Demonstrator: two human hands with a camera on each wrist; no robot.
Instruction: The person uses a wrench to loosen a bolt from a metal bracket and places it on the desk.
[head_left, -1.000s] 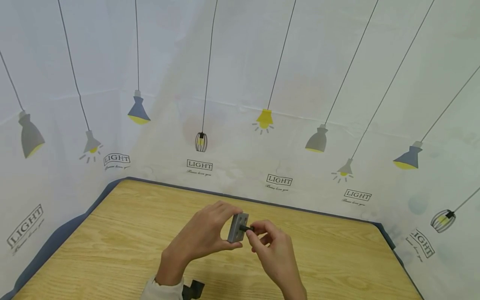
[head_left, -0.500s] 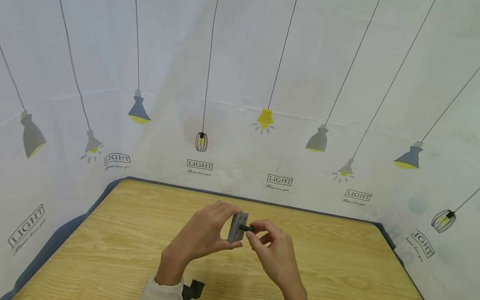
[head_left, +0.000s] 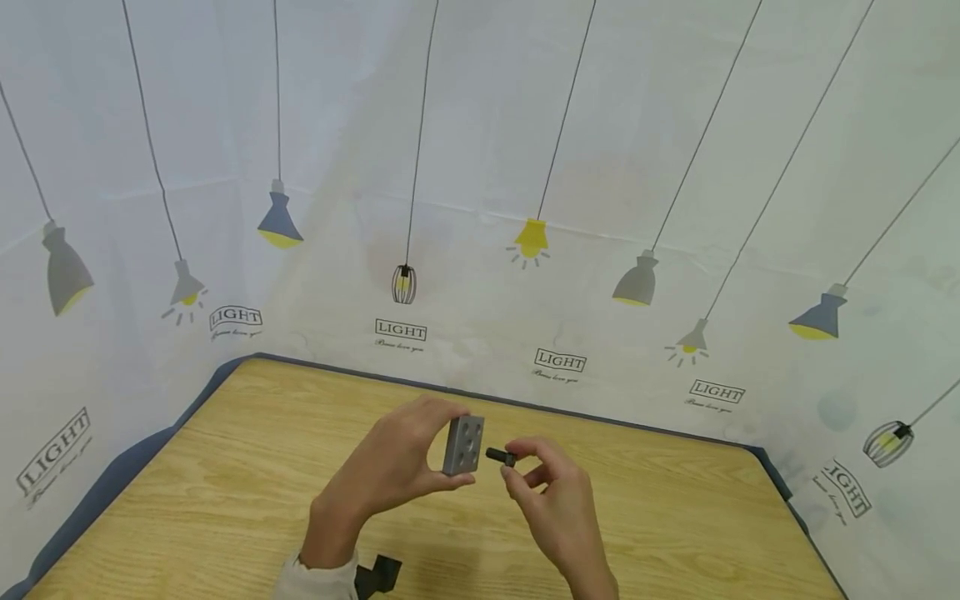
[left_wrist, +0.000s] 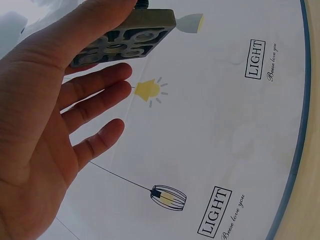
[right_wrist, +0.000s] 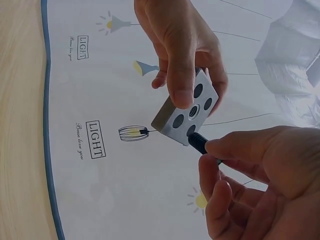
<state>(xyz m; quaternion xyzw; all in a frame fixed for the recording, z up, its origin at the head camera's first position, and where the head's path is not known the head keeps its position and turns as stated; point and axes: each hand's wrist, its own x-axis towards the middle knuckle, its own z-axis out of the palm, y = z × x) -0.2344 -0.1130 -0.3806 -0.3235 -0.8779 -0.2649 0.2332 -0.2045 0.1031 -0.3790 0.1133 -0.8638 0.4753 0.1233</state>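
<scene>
Between thumb and fingers, my left hand [head_left: 397,450] grips a grey metal block [head_left: 463,446] by its edges, above the table. A threaded centre hole with several plain holes around it shows on the block's face [right_wrist: 169,125] in the right wrist view. My right hand [head_left: 561,504] pinches a short black bolt [head_left: 498,455] by its head end, threaded tip pointing at the block. A small gap separates the tip from that face in the head view. Recessed rings mark the block's back [left_wrist: 117,47] in the left wrist view, with the bolt's threads [left_wrist: 143,4] just beyond.
Below both hands lies a wood-grain table [head_left: 247,467] with a dark blue edge. A white curtain [head_left: 480,167] printed with lamps surrounds it at the back and sides. Near the left sleeve [head_left: 318,581] is a black angular piece [head_left: 378,575].
The bolt's tip was at the block's middle hole and now stands apart from it. My left hand has shifted slightly left, turning the block's holed face more into view.
</scene>
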